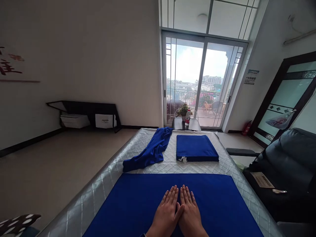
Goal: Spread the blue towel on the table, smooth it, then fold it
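Left hand and right hand are resting palms down, grip unclosed, holding nothing, on the blue cloth lying nearside of the folded stack; uneven pressure would probably be risking creases or skew.

Wall lettering, posted sign and box print aren't clearly readable.

Spread blue cloth smooth, matt; quilted mattress slightly glossy
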Action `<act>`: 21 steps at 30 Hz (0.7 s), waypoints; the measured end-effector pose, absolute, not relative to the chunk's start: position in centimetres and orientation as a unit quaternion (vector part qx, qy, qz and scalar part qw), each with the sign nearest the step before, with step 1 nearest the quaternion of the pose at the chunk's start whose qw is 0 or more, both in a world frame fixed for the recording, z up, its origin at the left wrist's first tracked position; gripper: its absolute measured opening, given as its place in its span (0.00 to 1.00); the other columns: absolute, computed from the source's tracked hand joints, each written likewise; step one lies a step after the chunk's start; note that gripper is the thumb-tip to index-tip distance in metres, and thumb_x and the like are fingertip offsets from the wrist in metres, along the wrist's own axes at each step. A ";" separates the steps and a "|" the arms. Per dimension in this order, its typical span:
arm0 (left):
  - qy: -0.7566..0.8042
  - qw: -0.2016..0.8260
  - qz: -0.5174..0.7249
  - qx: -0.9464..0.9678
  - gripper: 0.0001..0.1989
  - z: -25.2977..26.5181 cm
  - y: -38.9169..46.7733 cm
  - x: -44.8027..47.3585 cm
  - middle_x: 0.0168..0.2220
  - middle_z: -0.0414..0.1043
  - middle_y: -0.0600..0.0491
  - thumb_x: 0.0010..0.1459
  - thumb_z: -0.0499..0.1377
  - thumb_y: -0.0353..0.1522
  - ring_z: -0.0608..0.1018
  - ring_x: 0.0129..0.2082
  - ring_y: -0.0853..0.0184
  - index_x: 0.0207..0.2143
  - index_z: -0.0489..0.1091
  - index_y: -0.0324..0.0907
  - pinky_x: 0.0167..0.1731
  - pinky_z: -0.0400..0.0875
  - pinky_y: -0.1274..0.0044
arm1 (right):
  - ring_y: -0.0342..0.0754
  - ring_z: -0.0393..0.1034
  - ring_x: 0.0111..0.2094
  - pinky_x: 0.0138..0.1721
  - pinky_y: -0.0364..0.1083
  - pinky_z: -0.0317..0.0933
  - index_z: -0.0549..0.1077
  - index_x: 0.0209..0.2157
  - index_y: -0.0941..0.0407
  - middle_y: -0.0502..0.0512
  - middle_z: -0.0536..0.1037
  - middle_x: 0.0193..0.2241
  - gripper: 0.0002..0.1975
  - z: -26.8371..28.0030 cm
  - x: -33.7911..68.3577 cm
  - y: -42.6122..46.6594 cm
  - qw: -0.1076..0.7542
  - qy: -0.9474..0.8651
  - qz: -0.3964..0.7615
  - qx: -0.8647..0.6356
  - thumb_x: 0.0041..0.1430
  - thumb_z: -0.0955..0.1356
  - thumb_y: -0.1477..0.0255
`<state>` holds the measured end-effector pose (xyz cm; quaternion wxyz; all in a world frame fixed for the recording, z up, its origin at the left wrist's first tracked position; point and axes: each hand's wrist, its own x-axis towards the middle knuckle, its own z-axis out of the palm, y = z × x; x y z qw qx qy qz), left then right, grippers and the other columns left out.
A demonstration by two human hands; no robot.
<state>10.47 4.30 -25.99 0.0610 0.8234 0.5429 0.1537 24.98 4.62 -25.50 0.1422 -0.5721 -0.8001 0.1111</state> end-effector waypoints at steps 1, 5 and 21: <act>0.543 0.073 0.152 0.823 0.33 -25.9 4.3 10.4 0.71 0.44 0.51 0.68 0.41 0.48 0.52 0.70 0.58 0.70 0.38 0.45 0.67 0.56 0.60 | 0.54 0.40 0.70 0.68 0.58 0.40 0.46 0.69 0.47 0.45 0.47 0.69 0.28 -25.2 25.0 4.5 0.137 -0.800 0.111 -0.573 0.71 0.51 0.58; 0.538 0.088 0.159 0.823 0.33 -25.3 4.1 10.4 0.71 0.44 0.51 0.68 0.41 0.48 0.51 0.70 0.59 0.70 0.39 0.47 0.68 0.55 0.61 | 0.53 0.37 0.70 0.69 0.58 0.38 0.46 0.69 0.49 0.45 0.47 0.69 0.29 -23.8 25.0 4.0 0.115 -0.802 0.119 -0.574 0.70 0.49 0.58; 0.654 -0.044 0.125 0.745 0.30 -26.0 1.7 -2.9 0.68 0.54 0.43 0.69 0.41 0.45 0.57 0.68 0.57 0.67 0.54 0.39 0.65 0.56 0.60 | 0.49 0.39 0.70 0.69 0.56 0.36 0.48 0.69 0.63 0.56 0.48 0.70 0.34 -24.1 37.1 2.8 0.074 -0.736 0.034 -0.672 0.67 0.48 0.60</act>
